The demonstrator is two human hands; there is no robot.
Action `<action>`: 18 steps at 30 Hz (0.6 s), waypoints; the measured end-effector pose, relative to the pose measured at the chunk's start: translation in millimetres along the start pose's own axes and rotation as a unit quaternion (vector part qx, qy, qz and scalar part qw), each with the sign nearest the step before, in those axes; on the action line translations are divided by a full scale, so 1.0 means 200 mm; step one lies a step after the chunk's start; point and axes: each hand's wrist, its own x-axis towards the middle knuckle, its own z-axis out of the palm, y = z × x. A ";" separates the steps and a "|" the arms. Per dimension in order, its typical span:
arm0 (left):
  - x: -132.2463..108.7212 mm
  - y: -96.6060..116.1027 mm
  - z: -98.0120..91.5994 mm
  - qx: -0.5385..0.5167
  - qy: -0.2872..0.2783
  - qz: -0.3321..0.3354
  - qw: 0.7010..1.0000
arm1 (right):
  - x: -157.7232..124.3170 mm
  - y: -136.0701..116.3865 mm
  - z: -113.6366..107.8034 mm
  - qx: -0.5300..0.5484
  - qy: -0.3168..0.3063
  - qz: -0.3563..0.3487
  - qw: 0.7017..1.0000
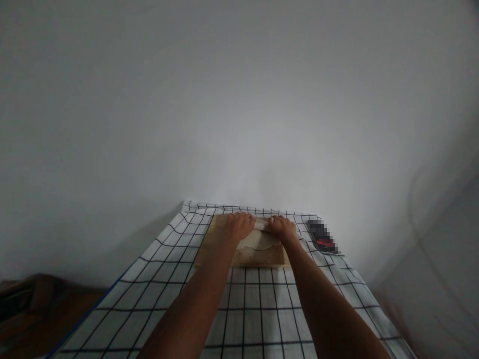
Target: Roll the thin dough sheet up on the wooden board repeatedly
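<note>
Both my arms reach far forward over a table covered with a white cloth with a black grid (243, 309). My left hand (239, 224) and my right hand (282, 228) lie side by side on a pale rolling pin (262, 225), fingers curled over it. The pin rests at the far side of a wooden board (219, 234). A flat sheet of pale dough (260, 243) lies on the board just nearer to me than the pin. Only the short middle part of the pin shows between my hands.
A dark phone-like object (322, 238) lies on the cloth to the right of the board. A plain white wall (239, 99) rises directly behind the table's far edge. Dark brown floor or furniture (45, 309) sits at the lower left.
</note>
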 end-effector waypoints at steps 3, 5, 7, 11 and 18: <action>-0.04 0.02 -0.04 -0.005 0.007 0.005 1.000 | -0.08 0.00 0.00 -0.007 0.018 -0.012 1.000; -0.07 0.03 -0.07 -0.010 0.015 0.007 1.000 | -0.13 -0.01 -0.01 -0.010 0.026 -0.018 0.999; -0.11 0.04 -0.10 -0.015 0.026 0.009 1.000 | -0.18 -0.01 -0.02 -0.012 0.033 -0.022 0.999; -0.20 0.05 -0.13 -0.021 0.048 0.016 0.998 | -0.26 -0.01 -0.03 -0.005 0.044 -0.028 0.999; -0.37 0.08 -0.13 -0.039 0.093 0.003 0.995 | -0.44 -0.02 -0.01 0.015 0.071 -0.028 0.997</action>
